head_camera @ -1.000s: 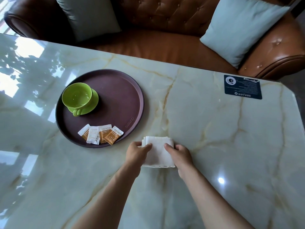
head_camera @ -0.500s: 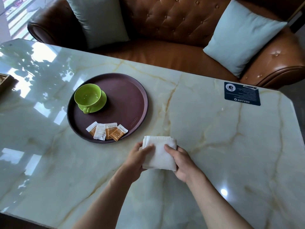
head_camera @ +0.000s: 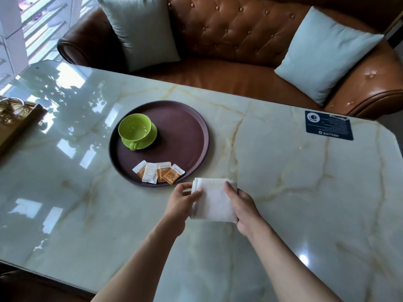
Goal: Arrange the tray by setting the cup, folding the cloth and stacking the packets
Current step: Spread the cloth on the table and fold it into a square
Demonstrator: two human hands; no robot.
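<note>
A folded white cloth (head_camera: pixel 214 199) lies on the marble table just right of the round brown tray (head_camera: pixel 187 138). My left hand (head_camera: pixel 182 201) pinches the cloth's left edge and my right hand (head_camera: pixel 243 205) grips its right edge. On the tray's left side a green cup (head_camera: pixel 135 128) stands on a green saucer (head_camera: pixel 150 141), handle toward me. Several orange and white packets (head_camera: pixel 158 174) lie fanned side by side along the tray's near rim.
A dark blue card (head_camera: pixel 329 125) lies flat at the table's far right. A wooden box with a gold ornament (head_camera: pixel 15 118) sits at the left edge. Behind the table is a brown leather sofa (head_camera: pixel 235 35) with two pale blue cushions.
Both hands have stayed on the folded cloth, squaring its sides. The camera has pulled back and tilted up, showing more of the sofa and the table's left end.
</note>
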